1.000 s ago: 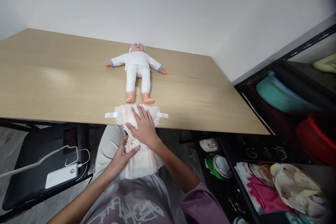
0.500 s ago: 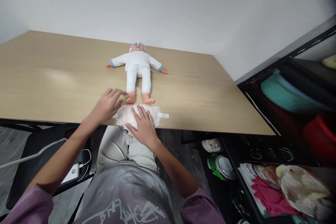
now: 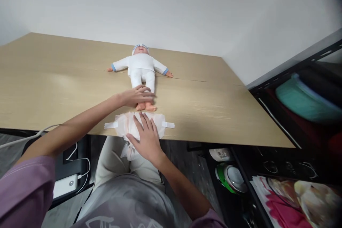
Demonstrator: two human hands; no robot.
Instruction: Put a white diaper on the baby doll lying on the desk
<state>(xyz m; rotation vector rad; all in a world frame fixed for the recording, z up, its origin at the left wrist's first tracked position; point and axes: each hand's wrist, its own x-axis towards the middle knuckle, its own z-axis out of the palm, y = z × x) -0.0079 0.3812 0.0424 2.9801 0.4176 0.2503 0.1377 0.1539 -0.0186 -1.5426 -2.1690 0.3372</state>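
A baby doll (image 3: pixel 141 62) in white clothes and a cap lies on its back on the table, arms spread and feet toward me. My left hand (image 3: pixel 137 95) reaches across its lower legs, fingers curled over them and holding them together. An opened white diaper (image 3: pixel 123 124) is spread at the table's front edge, just below the doll's feet. Its side tapes stick out left and right, and its near end hangs over the edge. My right hand (image 3: pixel 146 136) rests flat on the diaper with the fingers spread.
The wooden table (image 3: pixel 203 103) meets a white wall behind. At right stands a dark shelf with a teal basin (image 3: pixel 304 98) and a pink cloth (image 3: pixel 287 210). A white power bank (image 3: pixel 65 186) with cables lies on a black seat at lower left.
My left hand has moved right, from beside the doll's foot onto its lower legs. The doll's feet have come together. My right hand stays on the diaper.
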